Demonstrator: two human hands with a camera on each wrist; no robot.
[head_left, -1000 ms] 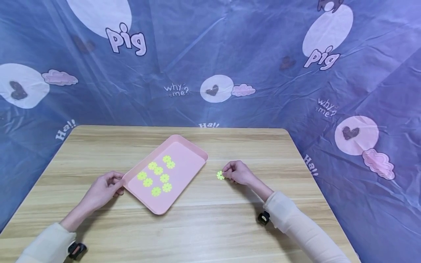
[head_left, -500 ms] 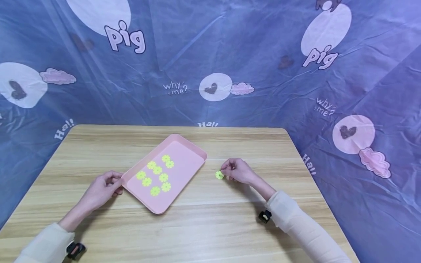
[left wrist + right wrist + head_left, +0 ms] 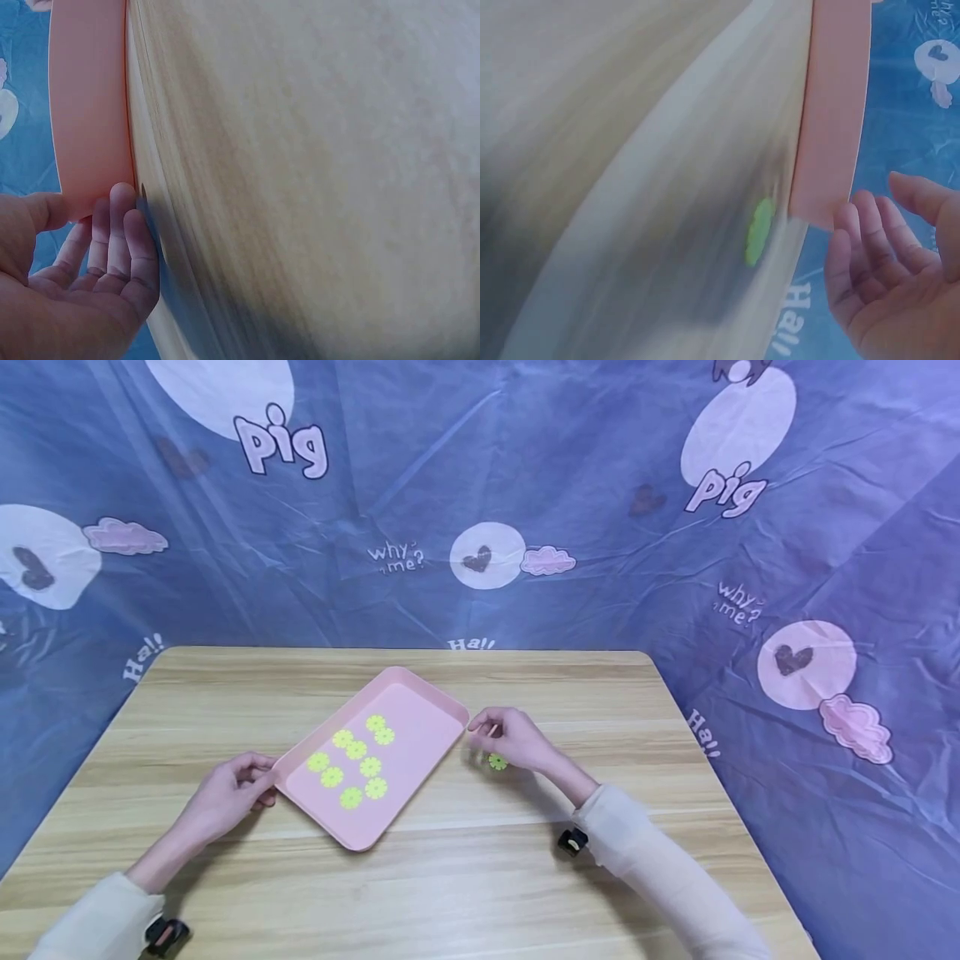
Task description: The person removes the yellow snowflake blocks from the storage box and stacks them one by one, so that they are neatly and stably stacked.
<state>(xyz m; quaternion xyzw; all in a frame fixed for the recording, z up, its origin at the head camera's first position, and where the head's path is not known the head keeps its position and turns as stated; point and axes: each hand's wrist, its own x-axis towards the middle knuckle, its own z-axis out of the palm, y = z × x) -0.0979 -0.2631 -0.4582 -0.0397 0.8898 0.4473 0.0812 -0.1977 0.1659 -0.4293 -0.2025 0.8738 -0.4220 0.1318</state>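
Note:
A pink tray (image 3: 427,727) lies slantwise on the table, with several yellow-green flower-shaped pieces (image 3: 356,749) spread over its left part. My left hand (image 3: 225,797) pinches the tray's left corner; in the left wrist view the thumb is on the rim and the fingers reach behind and below the wall (image 3: 90,97). My right hand (image 3: 517,742) is at the tray's right corner, its thumb apart from the loosely bent fingers (image 3: 877,232) and nothing between them. One more flower-shaped piece (image 3: 497,762) lies on the table just below that hand.
The wood-grain table (image 3: 480,893) reaches back to a blue printed cloth (image 3: 420,468), which also hangs along both sides. A small black device (image 3: 167,937) shows under the left sleeve, and another (image 3: 573,842) under the right.
My right hand has let go of the single flower-shaped piece and moved left to the tray's right corner. The piece stays on the table. My left hand keeps its hold on the tray.

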